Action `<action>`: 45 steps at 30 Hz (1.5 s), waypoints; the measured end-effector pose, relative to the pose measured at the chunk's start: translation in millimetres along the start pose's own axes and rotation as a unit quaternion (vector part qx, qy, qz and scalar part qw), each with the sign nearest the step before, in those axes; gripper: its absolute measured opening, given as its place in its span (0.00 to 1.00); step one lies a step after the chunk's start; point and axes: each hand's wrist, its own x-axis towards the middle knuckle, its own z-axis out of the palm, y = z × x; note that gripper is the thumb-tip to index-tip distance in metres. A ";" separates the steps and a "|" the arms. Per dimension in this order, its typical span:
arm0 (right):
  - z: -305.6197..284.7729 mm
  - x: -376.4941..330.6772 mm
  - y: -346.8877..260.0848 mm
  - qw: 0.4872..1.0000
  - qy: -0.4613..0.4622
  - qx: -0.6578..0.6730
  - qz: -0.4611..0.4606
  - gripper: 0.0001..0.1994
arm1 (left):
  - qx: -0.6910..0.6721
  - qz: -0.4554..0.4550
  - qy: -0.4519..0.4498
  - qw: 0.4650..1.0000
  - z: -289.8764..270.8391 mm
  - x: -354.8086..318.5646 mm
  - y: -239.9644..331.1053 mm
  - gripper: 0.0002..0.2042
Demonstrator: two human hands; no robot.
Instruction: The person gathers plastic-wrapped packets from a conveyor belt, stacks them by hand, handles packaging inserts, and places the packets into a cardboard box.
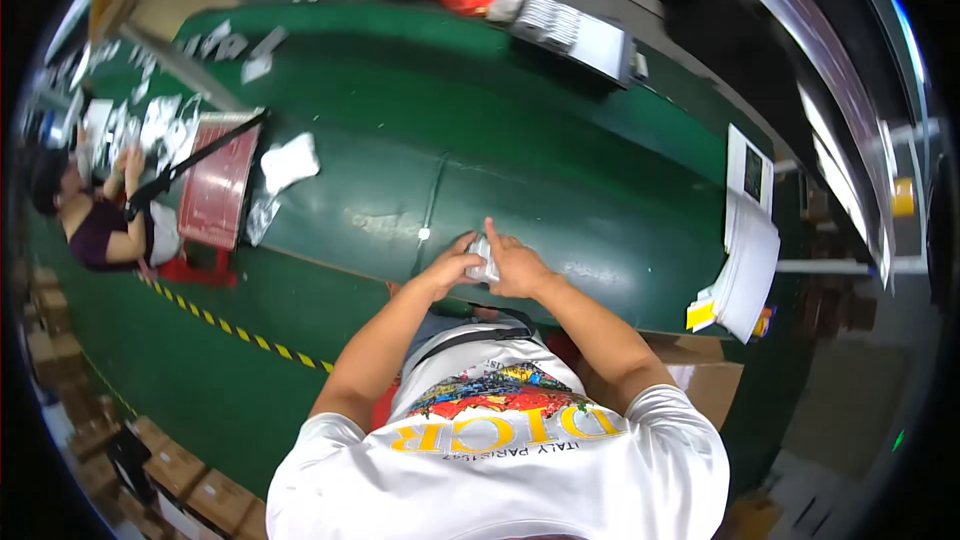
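Observation:
Both my hands meet over the near edge of the green conveyor belt (470,130). My left hand (455,265) and my right hand (518,265) close together on a small shiny silver packet (481,260), which shows only between the fingers. My forearms come up from the lower edge, above my white printed shirt.
A stack of white paper sheets (748,260) lies on the belt at the right. White packets (288,162) and a dark red tray (218,190) sit at the left, by a seated person (95,225). Cardboard boxes (180,470) stand on the floor lower left; a grey boxed device (575,30) is far up the belt.

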 end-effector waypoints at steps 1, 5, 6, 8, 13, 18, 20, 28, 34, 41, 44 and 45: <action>1.3 -9.9 9.5 1.000 -0.006 -0.027 -0.001 0.61 | -0.026 -0.009 -0.040 0.999 10.0 7.8 -5.1 0.41; 2.9 -46.8 36.4 0.998 -0.013 -0.058 0.026 0.58 | 0.053 -0.028 -0.033 0.998 68.3 28.3 -7.1 0.43; 5.2 -54.3 44.1 0.997 -0.026 -0.073 0.024 0.57 | 0.068 -0.034 -0.045 0.996 75.5 38.7 -18.8 0.43; 15.6 -65.2 62.6 0.996 0.004 -0.092 0.021 0.57 | 0.066 0.005 -0.054 0.996 83.2 58.5 -36.6 0.42; 18.8 -99.0 104.8 0.993 0.106 -0.031 -0.037 0.53 | 0.119 0.022 -0.016 0.992 115.2 73.4 -45.3 0.45; 47.5 -101.5 157.5 0.732 0.390 0.532 0.169 0.29 | 0.230 0.233 0.024 0.944 127.4 93.8 -43.6 0.47; 43.5 -107.0 156.0 0.615 0.353 0.668 0.228 0.28 | 0.260 0.240 0.026 0.935 146.7 91.8 -25.4 0.45; 83.8 -75.4 147.2 0.705 0.412 0.570 0.098 0.22 | 0.526 0.388 0.116 0.748 131.6 101.9 -41.2 0.45; 94.9 -69.1 138.7 0.743 0.451 0.489 0.078 0.22 | 0.525 0.359 0.170 0.753 130.1 94.8 -48.4 0.51; 89.5 -71.8 128.6 0.836 0.420 0.330 0.124 0.17 | 0.517 0.377 0.174 0.749 119.5 100.1 -55.7 0.35; 82.6 -77.1 129.1 0.869 0.447 0.199 0.080 0.19 | 0.518 0.390 0.171 0.742 119.6 106.6 -52.6 0.26; 77.0 -80.7 129.9 0.864 0.456 0.196 0.084 0.19 | 0.516 0.393 0.171 0.741 120.2 107.7 -50.7 0.25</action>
